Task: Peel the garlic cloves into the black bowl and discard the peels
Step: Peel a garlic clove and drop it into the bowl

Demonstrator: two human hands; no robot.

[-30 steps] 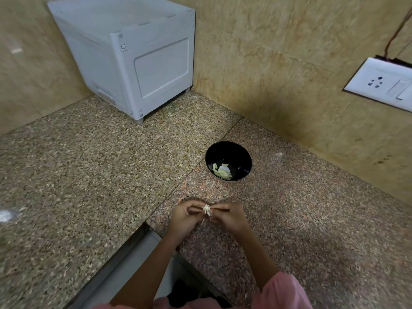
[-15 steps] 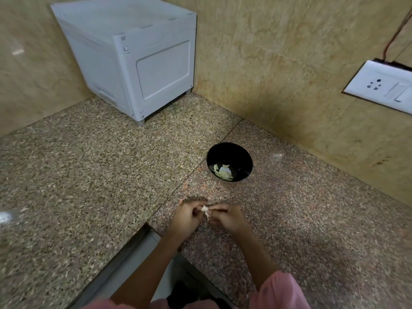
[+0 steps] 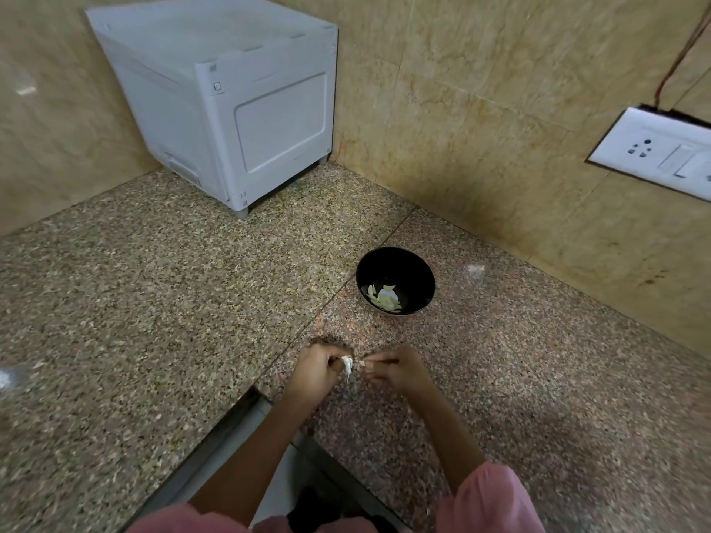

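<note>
My left hand (image 3: pixel 313 373) pinches the small white garlic clove (image 3: pixel 347 364) over the near speckled granite tabletop (image 3: pixel 154 302). My right hand (image 3: pixel 400 373) has its fingers nipped on a loose peel (image 3: pixel 361 363), apparently to strip it. The round black bowl (image 3: pixel 431 278) sits just beyond, ready for it.

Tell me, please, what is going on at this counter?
A person is peeling garlic above the granite counter. The left hand pinches a garlic clove with loose skin hanging from it, while the right hand, just beside it, pinches what looks like a bit of peel. Beyond the hands, the black bowl sits on the counter with a few pale peeled pieces inside.
</note>
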